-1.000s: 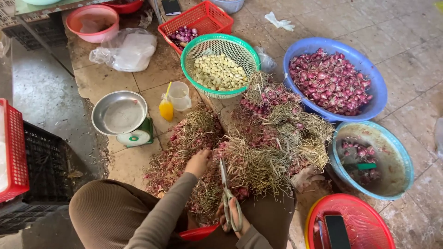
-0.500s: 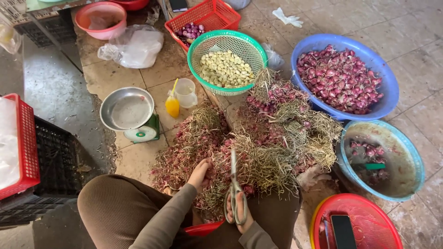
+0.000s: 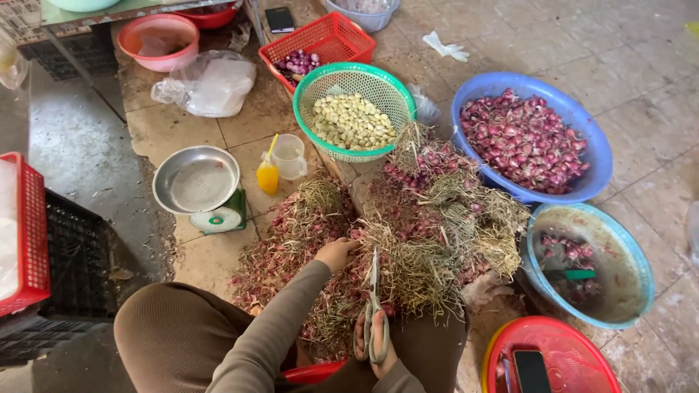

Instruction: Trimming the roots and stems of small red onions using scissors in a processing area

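Since the earlier frame the left hand [image 3: 336, 253] has stayed pressed into the heap while the scissors [image 3: 373, 306] have tipped from a slight lean to almost straight up the frame, and the view has slid so the bowls sit a little further right. The left hand, just left of centre in the lower half, has its fingers curled down into the pile of shallots with dry stalks [image 3: 393, 240], gripping a tuft of it. The right hand [image 3: 375, 349], at the bottom centre, is closed through the loops of the scissors, whose blades lie together and point up into the dry stalks. The pile spreads over the tiled floor [image 3: 641, 44] across the middle of the frame. Above it stands a green basket [image 3: 309, 94] of pale peeled cloves, with a red basket [image 3: 335, 33] behind it. At the right a blue bowl [image 3: 593, 156] is full of purple shallots, and below it a second blue bowl [image 3: 633, 251] holds only a few. A red tub [image 3: 575, 346] sits at the lower right. Left of the pile stand a metal scale pan [image 3: 196, 180], a small orange bottle [image 3: 267, 177] and a clear cup [image 3: 289, 156]
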